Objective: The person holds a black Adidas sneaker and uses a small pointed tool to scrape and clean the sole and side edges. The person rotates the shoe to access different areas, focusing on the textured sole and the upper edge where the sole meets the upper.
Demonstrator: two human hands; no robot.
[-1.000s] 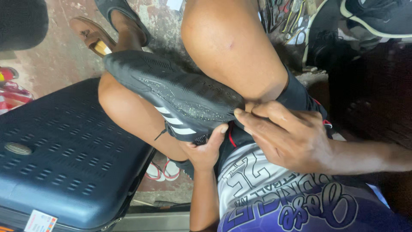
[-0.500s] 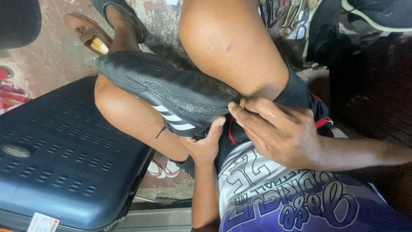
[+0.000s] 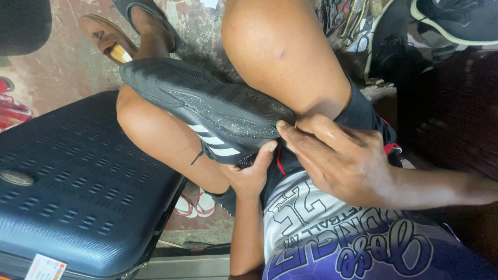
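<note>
A black rubber-soled sports shoe with white side stripes [image 3: 207, 106] lies sole-up across the person's bare knees, its ribbed tread flecked with pale grit. The left hand [image 3: 249, 173] cups the heel end from below, thumb pressed up against the side, fingers curled around it. The right hand [image 3: 342, 161] closes over the same heel end from above, fingertips pinching the sole's edge. A dark blue hard-shell plastic suitcase with dimpled rows [image 3: 78, 186] stands just beside the left knee

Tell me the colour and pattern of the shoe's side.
Black shoe with white diagonal stripes on its side, clearest in the head view.
</note>
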